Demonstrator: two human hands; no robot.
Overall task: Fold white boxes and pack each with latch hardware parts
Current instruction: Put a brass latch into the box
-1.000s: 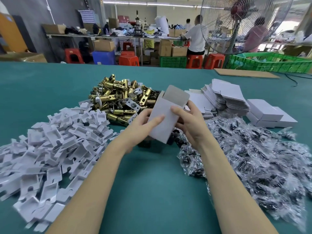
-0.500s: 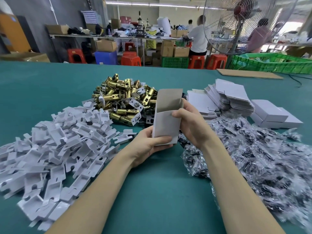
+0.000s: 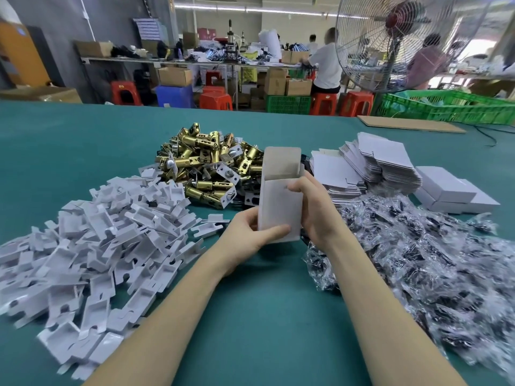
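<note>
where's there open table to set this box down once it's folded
Bare green mat lies between the forearms, bordered by white inserts left and bagged parts right. The far-left mat is free too. Around the brass latches it is crowded.

Both hands hold a white box (image 3: 280,207) upright over the table (image 3: 83,140) middle, top flap open: left hand (image 3: 250,240) grips its bottom, right hand (image 3: 315,207) its right side. Inserts (image 3: 92,246) heap toward the left edge, brass latches (image 3: 206,168) behind the box. Flat blanks (image 3: 370,165) and closed boxes (image 3: 451,193) sit toward the far right, bagged parts (image 3: 418,268) along the right edge.
</note>
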